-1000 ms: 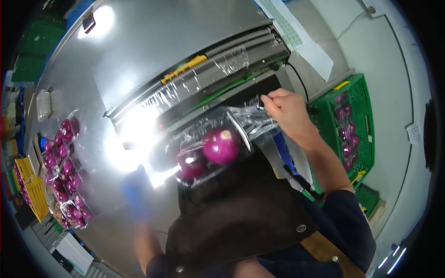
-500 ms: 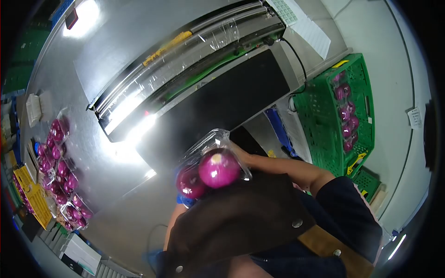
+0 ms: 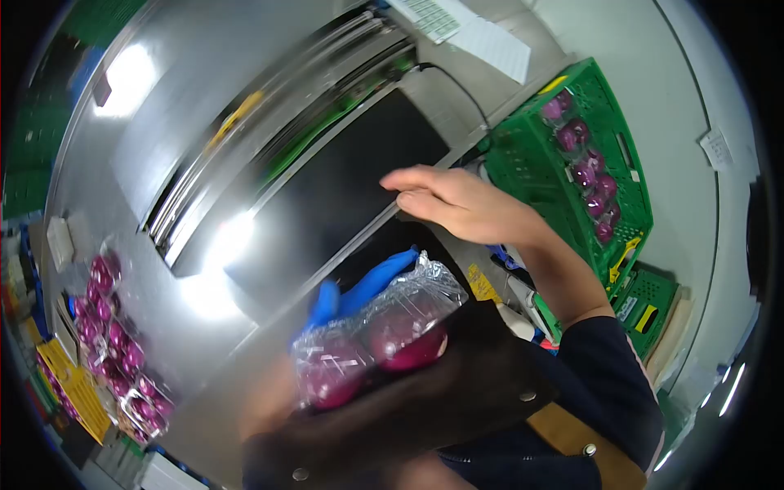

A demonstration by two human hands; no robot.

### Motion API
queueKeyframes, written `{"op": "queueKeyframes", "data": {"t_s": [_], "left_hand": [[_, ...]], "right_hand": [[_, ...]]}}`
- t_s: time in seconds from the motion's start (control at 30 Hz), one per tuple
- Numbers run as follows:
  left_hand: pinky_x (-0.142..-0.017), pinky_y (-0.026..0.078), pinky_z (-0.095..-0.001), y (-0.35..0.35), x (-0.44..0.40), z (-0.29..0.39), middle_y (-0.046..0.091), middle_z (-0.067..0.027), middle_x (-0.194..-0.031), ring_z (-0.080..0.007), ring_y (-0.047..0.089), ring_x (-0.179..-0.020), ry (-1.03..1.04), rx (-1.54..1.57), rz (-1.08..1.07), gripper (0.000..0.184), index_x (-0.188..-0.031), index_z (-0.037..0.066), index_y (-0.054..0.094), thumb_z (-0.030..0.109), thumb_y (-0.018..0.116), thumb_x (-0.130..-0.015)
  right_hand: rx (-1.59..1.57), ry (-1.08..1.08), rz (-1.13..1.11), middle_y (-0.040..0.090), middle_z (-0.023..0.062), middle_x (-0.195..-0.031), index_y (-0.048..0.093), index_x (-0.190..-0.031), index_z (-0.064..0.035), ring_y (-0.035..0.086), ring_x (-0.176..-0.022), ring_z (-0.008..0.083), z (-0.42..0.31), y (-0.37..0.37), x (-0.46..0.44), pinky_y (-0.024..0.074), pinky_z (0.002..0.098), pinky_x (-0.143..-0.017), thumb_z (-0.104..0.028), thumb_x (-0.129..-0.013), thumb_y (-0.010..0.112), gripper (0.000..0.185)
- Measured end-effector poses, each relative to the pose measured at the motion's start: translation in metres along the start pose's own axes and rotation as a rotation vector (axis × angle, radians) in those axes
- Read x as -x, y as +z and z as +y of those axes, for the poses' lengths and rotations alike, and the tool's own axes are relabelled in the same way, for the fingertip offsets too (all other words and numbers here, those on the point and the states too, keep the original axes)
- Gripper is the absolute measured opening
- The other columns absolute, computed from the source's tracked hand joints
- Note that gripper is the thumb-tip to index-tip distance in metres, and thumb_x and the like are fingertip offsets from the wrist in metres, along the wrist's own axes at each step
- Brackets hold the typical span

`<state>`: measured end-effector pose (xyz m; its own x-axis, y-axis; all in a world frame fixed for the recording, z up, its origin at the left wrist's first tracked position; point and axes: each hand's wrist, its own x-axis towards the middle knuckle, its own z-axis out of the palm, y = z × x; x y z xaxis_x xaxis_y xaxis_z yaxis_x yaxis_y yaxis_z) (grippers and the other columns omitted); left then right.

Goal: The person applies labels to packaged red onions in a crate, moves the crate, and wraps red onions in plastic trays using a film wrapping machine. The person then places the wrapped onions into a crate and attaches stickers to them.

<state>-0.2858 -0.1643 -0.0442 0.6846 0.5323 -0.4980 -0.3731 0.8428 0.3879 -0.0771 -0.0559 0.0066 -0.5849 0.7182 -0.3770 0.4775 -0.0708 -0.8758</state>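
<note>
Purple onions (image 3: pixel 412 349) in left hand (image 3: pixel 355 300); right hand (image 3: pixel 459 202) unclenched.

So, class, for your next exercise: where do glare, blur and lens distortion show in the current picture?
Head view: white glare washes out patches of the steel table; head view: the left forearm is smeared, the right hand noticeably sharper; head view: distortion bows the table's edge, and the corners go black.
</note>
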Motion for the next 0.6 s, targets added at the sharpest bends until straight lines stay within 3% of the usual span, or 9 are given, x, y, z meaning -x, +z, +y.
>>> {"op": "queueKeyframes", "data": {"t_s": [0.1, 0.2, 0.23, 0.3, 0.37, 0.4, 0.43, 0.47, 0.6], "left_hand": [[-0.099, 0.039, -0.0378, 0.019, -0.023, 0.011, 0.049, -0.014, -0.125, -0.0249, 0.047, -0.117, -0.047, -0.002, -0.003, 0.041, -0.128, 0.001, 0.045, 0.025, 0.052, -0.095], [-0.103, 0.038, -0.0385, 0.038, -0.048, 0.022, 0.047, -0.0146, -0.13, -0.0259, 0.046, -0.123, -0.064, -0.101, 0.036, 0.046, -0.133, 0.001, 0.042, 0.025, 0.052, -0.095], [-0.105, 0.037, -0.0387, 0.044, -0.056, 0.024, 0.047, -0.0149, -0.132, -0.0262, 0.045, -0.124, -0.055, -0.212, 0.051, 0.047, -0.134, 0.001, 0.042, 0.025, 0.052, -0.095], [-0.099, 0.042, -0.0401, 0.059, -0.074, 0.034, 0.055, -0.0155, -0.123, -0.028, 0.055, -0.112, 0.402, -1.153, -0.16, 0.042, -0.128, 0.003, 0.05, 0.028, 0.051, -0.094], [-0.092, 0.047, -0.0397, 0.036, -0.093, 0.021, 0.058, -0.0163, -0.114, -0.0262, 0.056, -0.11, -0.195, 0.173, -0.06, 0.05, -0.128, 0.002, 0.048, 0.037, 0.05, -0.092], [-0.091, 0.047, -0.0405, 0.044, -0.096, 0.029, 0.059, -0.0173, -0.116, -0.0276, 0.057, -0.109, -0.117, 0.037, -0.036, 0.051, -0.128, 0.001, 0.048, 0.037, 0.049, -0.092], [-0.091, 0.047, -0.0414, 0.057, -0.097, 0.041, 0.059, -0.0184, -0.117, -0.0289, 0.057, -0.109, -0.036, -0.097, -0.009, 0.051, -0.127, 0.0, 0.048, 0.037, 0.048, -0.092], [-0.09, 0.048, -0.0423, 0.065, -0.099, 0.048, 0.059, -0.0194, -0.118, -0.0303, 0.058, -0.109, 0.046, -0.232, 0.018, 0.052, -0.127, -0.001, 0.049, 0.037, 0.047, -0.092], [-0.088, 0.048, -0.0412, 0.057, -0.104, 0.049, 0.059, -0.0206, -0.119, -0.0317, 0.059, -0.106, 0.15, -0.309, 0.137, 0.052, -0.124, -0.003, 0.052, 0.039, 0.047, -0.093]], "right_hand": [[0.079, -0.462, 0.033, 0.056, 0.0224, -0.119, 0.052, -0.121, 0.0007, 0.055, -0.11, 0.0349, -0.05, -0.007, 0.032, 0.0456, 0.0409, -0.089, -0.047, -0.086, 0.061, 0.06], [-0.003, -0.068, -0.213, 0.059, 0.024, -0.113, 0.053, -0.122, 0.0006, 0.06, -0.103, 0.0366, -0.021, -0.007, 0.034, 0.0469, 0.0408, -0.087, -0.05, -0.086, 0.059, 0.062], [-0.091, -0.052, -0.119, 0.061, 0.0238, -0.11, 0.056, -0.117, 0.0011, 0.06, -0.1, 0.0361, 0.0, -0.014, 0.04, 0.0469, 0.0399, -0.086, -0.048, -0.089, 0.055, 0.057], [-0.266, 0.014, 0.14, 0.063, 0.0205, -0.107, 0.06, -0.113, -0.0006, 0.061, -0.097, 0.0317, 0.034, -0.032, 0.062, 0.0473, 0.039, -0.084, -0.044, -0.092, 0.048, 0.05], [-0.56, 0.172, 0.529, 0.063, 0.0137, -0.106, 0.059, -0.114, -0.0021, 0.06, -0.098, 0.0255, 0.084, -0.063, 0.087, 0.0465, 0.0397, -0.087, -0.044, -0.096, 0.04, 0.049], [-0.765, 0.228, 0.784, 0.063, 0.0099, -0.106, 0.058, -0.115, -0.0013, 0.058, -0.1, 0.0231, 0.122, -0.079, 0.096, 0.0454, 0.0405, -0.09, -0.045, -0.099, 0.035, 0.052], [-0.959, -0.058, 1.058, 0.062, 0.01, -0.108, 0.055, -0.116, -0.001, 0.057, -0.101, 0.0217, 0.11, -0.103, 0.104, 0.0446, 0.0401, -0.09, -0.049, -0.099, 0.032, 0.056], [-1.099, 0.038, 1.371, 0.059, 0.0105, -0.115, 0.051, -0.123, -0.0039, 0.055, -0.106, 0.023, 0.123, -0.131, 0.109, 0.0434, 0.0392, -0.093, -0.054, -0.097, 0.033, 0.059], [-1.01, 0.2, 1.444, 0.059, 0.0041, -0.096, 0.056, -0.113, -0.0085, 0.055, -0.084, 0.013, 0.237, -0.195, 0.134, 0.0464, 0.0335, -0.07, -0.066, -0.091, 0.034, 0.065]]}}
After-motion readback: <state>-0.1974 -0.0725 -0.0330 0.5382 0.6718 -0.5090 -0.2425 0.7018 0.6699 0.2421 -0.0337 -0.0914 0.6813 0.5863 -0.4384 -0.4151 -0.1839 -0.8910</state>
